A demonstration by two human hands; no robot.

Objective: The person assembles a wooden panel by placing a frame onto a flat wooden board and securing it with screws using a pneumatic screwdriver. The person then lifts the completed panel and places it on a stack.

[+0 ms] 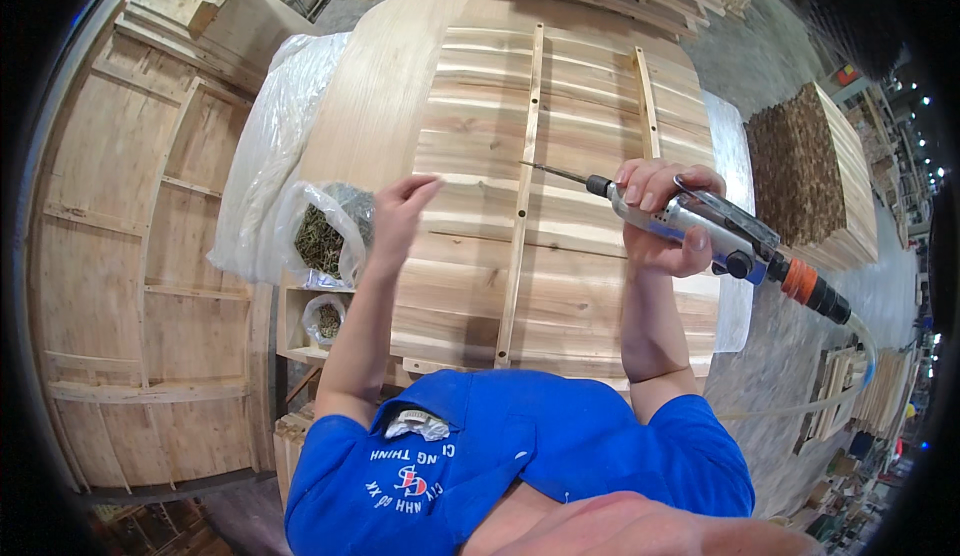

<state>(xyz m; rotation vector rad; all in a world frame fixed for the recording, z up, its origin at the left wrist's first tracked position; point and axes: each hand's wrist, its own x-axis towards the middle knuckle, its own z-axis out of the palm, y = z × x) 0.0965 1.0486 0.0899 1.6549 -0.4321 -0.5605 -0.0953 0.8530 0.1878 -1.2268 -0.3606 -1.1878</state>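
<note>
My right hand is wrapped round a silver air screwdriver with an orange hose coupling. Its long thin bit points left, over a narrow wooden batten with dark holes along it. The batten lies across a panel of pale wooden boards. Over the panel's left edge, my left hand is closed, thumb and fingers together; whatever it may hold is too small to make out. Close by that hand sits an open clear plastic bag of small dark pieces, perhaps screws.
A second batten crosses the panel at right. Plastic-wrapped material lies left, beside a large wooden frame. A smaller bag sits on a low shelf. Stacked wood stands right; the air hose curves below it.
</note>
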